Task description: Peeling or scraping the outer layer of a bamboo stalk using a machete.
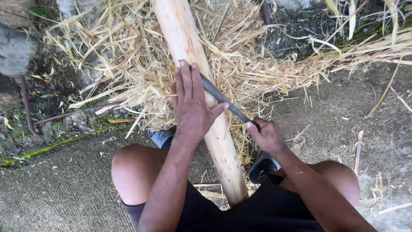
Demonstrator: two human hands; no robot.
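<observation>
A pale, peeled wooden pole runs from the top of the view down between my knees. A long dark blade lies across it. My left hand presses flat on the blade's far end and on the pole, fingers together and pointing up. My right hand is closed around the blade's handle, just right of the pole. Both knees flank the pole, and my black shorts fill the bottom.
A heap of dry straw-like shavings lies around the pole on rough concrete. A thin rusty bar bends along the mossy edge at the left. My sandals rest beside the pole. A stone sits at the far left.
</observation>
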